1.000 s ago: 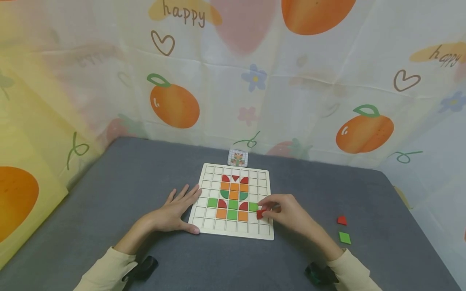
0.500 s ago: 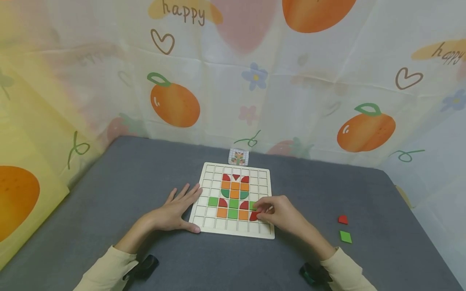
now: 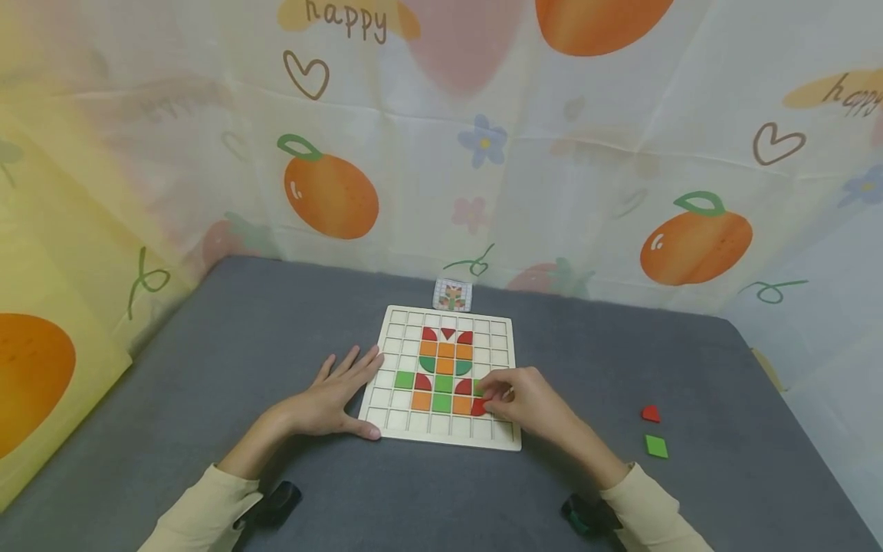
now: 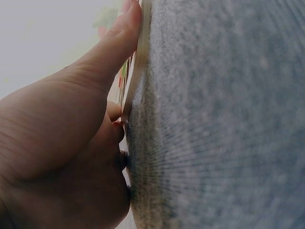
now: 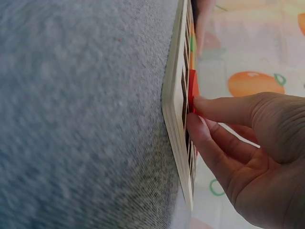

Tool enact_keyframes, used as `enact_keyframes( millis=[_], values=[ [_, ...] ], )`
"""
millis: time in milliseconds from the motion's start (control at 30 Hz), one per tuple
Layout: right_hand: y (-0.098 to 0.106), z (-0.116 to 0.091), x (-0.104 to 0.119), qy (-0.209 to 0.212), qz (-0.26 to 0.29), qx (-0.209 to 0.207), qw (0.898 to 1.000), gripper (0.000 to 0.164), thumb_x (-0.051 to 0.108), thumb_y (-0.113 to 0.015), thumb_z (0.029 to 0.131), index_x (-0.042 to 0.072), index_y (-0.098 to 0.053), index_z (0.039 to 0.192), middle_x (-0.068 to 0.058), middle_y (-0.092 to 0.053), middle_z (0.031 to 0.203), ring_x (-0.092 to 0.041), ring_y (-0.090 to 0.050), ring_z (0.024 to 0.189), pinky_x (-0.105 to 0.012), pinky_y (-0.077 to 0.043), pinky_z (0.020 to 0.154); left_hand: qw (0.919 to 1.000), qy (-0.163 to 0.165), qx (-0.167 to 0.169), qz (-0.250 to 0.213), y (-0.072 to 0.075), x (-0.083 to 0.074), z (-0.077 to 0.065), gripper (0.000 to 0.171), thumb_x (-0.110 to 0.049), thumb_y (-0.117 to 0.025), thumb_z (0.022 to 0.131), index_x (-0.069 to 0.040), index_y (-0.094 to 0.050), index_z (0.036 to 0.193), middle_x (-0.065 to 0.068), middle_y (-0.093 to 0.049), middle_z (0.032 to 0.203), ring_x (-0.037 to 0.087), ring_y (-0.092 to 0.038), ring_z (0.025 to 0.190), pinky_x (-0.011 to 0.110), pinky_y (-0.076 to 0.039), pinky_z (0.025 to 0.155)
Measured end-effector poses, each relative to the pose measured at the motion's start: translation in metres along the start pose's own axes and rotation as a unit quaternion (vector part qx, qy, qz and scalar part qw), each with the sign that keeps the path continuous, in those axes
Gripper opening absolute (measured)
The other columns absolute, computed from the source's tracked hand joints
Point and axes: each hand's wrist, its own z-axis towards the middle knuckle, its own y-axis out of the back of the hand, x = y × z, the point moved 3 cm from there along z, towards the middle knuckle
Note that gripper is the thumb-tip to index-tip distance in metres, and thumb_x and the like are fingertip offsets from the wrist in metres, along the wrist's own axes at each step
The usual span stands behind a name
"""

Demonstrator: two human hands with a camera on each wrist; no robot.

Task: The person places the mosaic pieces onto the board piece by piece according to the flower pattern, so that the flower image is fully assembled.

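Note:
A pale grid board [image 3: 407, 425] lies on the grey table, with red, orange and green tiles set in its squares. My right hand [image 3: 527, 399] pinches a red tile [image 3: 478, 407] between thumb and fingertips at the board's right side, beside an orange tile [image 3: 461, 405]. The right wrist view shows this red tile [image 5: 193, 90] at the board's surface, slightly raised. A green tile [image 3: 477, 387] is partly hidden by the fingers. My left hand [image 3: 331, 400] lies with spread fingers on the board's left edge, thumb [image 4: 121, 28] along its near corner.
To the right on the table [image 3: 579, 345] lie a loose red tile [image 3: 651, 414] and a green tile [image 3: 656, 446]. A small pattern card [image 3: 452, 295] is behind the board, near the fruit-printed cloth [image 3: 414, 153].
My right hand has moved left over the board with the red tile, bringing it from the right-hand squares to beside the orange tile. The left hand stays in place.

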Motion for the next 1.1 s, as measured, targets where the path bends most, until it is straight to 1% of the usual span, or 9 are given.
enact_keyframes(
  millis=[133, 233, 400, 500, 667, 967, 1100],
  values=[
    [0.0015, 0.0003, -0.0004, 0.004, -0.015, -0.001, 1.000, 0.015, 0.003, -0.074, 0.085, 0.007, -0.075, 0.099, 0.008, -0.067, 0.080, -0.003, -0.059, 0.073, -0.023, -0.053, 0.067, 1.0000, -0.001, 0.000, 0.001, 0.0000, -0.0008, 0.0003, 0.116, -0.052, -0.080, 0.074, -0.003, -0.015, 0.157, 0.017, -0.006, 0.163, 0.044, 0.004, 0.148, 0.064, 0.010, 0.111],
    [0.0019, 0.0007, 0.0017, 0.003, -0.014, 0.000, 1.000, 0.015, 0.007, -0.075, 0.085, 0.006, -0.075, 0.100, 0.009, -0.066, 0.080, -0.003, -0.059, 0.073, -0.023, -0.053, 0.067, 1.0000, 0.001, 0.000, 0.003, -0.0001, -0.0011, 0.0003, 0.116, -0.052, -0.080, 0.074, -0.003, -0.016, 0.156, 0.017, -0.007, 0.163, 0.044, 0.004, 0.148, 0.064, 0.009, 0.111],
    [0.0000, 0.0028, 0.0070, 0.001, -0.004, 0.008, 1.000, 0.022, 0.012, -0.081, 0.081, 0.006, -0.075, 0.101, 0.009, -0.065, 0.079, -0.004, -0.058, 0.072, -0.023, -0.052, 0.066, 1.0000, 0.003, -0.001, 0.003, -0.0003, -0.0012, 0.0001, 0.116, -0.052, -0.081, 0.074, -0.002, -0.017, 0.156, 0.017, -0.008, 0.163, 0.044, 0.003, 0.148, 0.065, 0.009, 0.111],
    [-0.0004, 0.0037, 0.0070, -0.003, -0.011, 0.007, 1.000, 0.024, 0.009, -0.082, 0.079, 0.006, -0.074, 0.101, 0.010, -0.064, 0.078, -0.004, -0.058, 0.072, -0.023, -0.052, 0.066, 1.0000, 0.002, -0.002, 0.002, -0.0007, -0.0010, 0.0003, 0.116, -0.052, -0.080, 0.074, -0.002, -0.016, 0.156, 0.017, -0.008, 0.163, 0.044, 0.003, 0.148, 0.064, 0.009, 0.111],
    [0.0000, 0.0049, 0.0043, -0.009, -0.018, 0.006, 1.000, 0.024, 0.005, -0.081, 0.078, 0.007, -0.074, 0.101, 0.010, -0.064, 0.077, -0.004, -0.058, 0.072, -0.024, -0.052, 0.067, 1.0000, 0.000, -0.006, 0.004, -0.0011, 0.0000, 0.0009, 0.116, -0.053, -0.080, 0.073, -0.002, -0.017, 0.156, 0.017, -0.008, 0.163, 0.044, 0.003, 0.148, 0.064, 0.009, 0.111],
    [-0.0021, 0.0044, 0.0046, -0.007, -0.011, 0.007, 1.000, 0.023, 0.007, -0.081, 0.080, 0.007, -0.075, 0.103, 0.007, -0.067, 0.082, -0.005, -0.059, 0.074, -0.024, -0.053, 0.070, 1.0000, -0.004, -0.006, 0.003, -0.0005, 0.0005, 0.0000, 0.116, -0.053, -0.080, 0.074, -0.002, -0.016, 0.156, 0.018, -0.007, 0.163, 0.044, 0.003, 0.147, 0.064, 0.009, 0.111],
    [-0.0006, 0.0040, 0.0039, 0.002, -0.014, 0.004, 1.000, 0.021, 0.006, -0.079, 0.081, 0.007, -0.075, 0.102, 0.007, -0.068, 0.082, -0.005, -0.060, 0.074, -0.024, -0.054, 0.070, 1.0000, -0.003, -0.006, 0.003, -0.0007, 0.0001, -0.0002, 0.116, -0.053, -0.080, 0.074, -0.002, -0.016, 0.156, 0.017, -0.007, 0.163, 0.044, 0.003, 0.148, 0.064, 0.009, 0.111]
  ],
)
